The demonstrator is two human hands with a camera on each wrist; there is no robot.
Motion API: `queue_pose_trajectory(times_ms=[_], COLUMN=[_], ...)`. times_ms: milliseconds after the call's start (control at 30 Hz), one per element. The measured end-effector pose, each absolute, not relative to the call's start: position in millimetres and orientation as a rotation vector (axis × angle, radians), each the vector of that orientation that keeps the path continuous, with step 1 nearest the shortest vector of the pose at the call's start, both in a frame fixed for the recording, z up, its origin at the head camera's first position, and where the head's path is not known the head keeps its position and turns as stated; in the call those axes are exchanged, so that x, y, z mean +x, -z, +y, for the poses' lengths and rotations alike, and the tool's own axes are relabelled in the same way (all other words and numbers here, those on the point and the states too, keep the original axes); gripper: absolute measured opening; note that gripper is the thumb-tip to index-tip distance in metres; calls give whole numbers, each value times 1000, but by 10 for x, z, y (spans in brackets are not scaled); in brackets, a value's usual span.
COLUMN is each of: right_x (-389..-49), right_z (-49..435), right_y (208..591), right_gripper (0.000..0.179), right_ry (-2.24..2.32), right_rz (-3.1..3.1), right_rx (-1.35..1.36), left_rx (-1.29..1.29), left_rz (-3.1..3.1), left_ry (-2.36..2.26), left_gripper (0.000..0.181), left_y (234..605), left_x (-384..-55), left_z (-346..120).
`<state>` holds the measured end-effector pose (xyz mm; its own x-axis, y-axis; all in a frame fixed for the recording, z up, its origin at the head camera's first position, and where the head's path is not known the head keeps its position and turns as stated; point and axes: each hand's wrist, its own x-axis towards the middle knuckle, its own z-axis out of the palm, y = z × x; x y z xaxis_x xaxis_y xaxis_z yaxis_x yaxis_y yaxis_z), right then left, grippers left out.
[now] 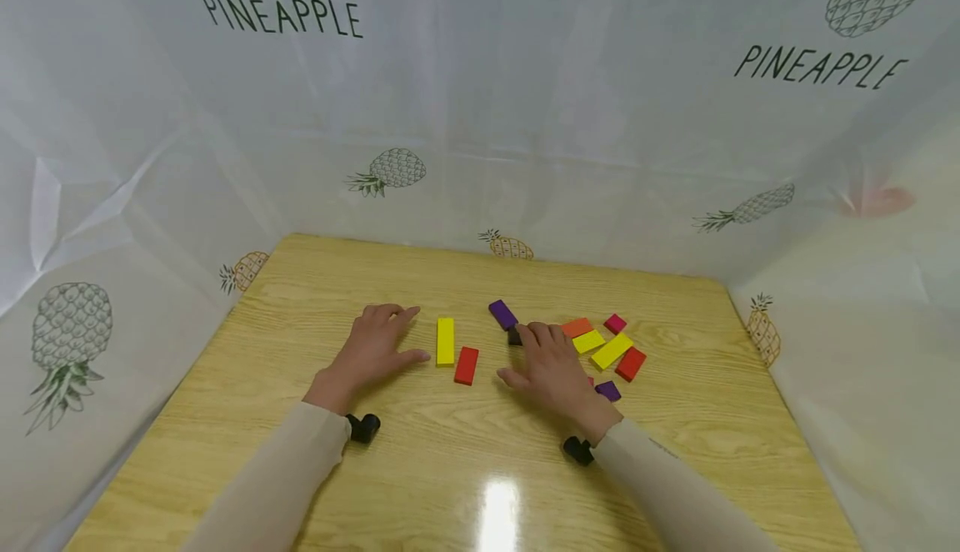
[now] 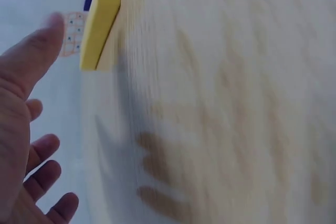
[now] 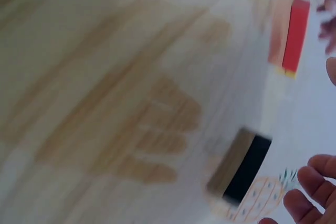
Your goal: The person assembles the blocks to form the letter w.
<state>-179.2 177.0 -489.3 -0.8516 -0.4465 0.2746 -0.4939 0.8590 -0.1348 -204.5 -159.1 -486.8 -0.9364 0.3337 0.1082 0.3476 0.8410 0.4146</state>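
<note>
My left hand (image 1: 375,348) is spread above the wooden table, its fingers relaxed and holding nothing. Just right of it lies a long yellow block (image 1: 446,342), which also shows near the thumb in the left wrist view. A red block (image 1: 467,366) lies beside the yellow one, between my two hands. My right hand (image 1: 553,373), fingers loosely bent and apart, hovers by a black block (image 1: 514,336) that it partly hides in the head view. In the right wrist view the black block (image 3: 248,169) stands clear of the fingertips. A purple block (image 1: 502,314) lies just beyond it.
Right of my right hand is a loose cluster of blocks: orange (image 1: 577,328), yellow (image 1: 611,352), red (image 1: 631,364), pink (image 1: 615,323) and purple (image 1: 608,391). A white sheet (image 1: 480,118) printed with pineapples encloses the table's (image 1: 420,469) back and sides.
</note>
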Motion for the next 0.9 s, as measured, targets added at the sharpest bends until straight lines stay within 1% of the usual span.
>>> queue_pose_trajectory(times_ms=[300,567,900], right_x=[-1834,-1855,-1890], right_z=[1330,1200,1196], right_y=[4898,4921,4941], right_gripper=[72,67,63], right_ry=[-195,-58,-29], right_rz=[-2880,-2914,-2924], right_rx=[944,934,948], left_rx=[-632,-671,-692], left_rz=[-3097,-3149,-3172], left_ry=[675,597,547], left_gripper=[100,108,108], left_y=[4915,4945,4939], left_x=[-2213,-2303,-2339], left_z=[-1375,-1310,-1274])
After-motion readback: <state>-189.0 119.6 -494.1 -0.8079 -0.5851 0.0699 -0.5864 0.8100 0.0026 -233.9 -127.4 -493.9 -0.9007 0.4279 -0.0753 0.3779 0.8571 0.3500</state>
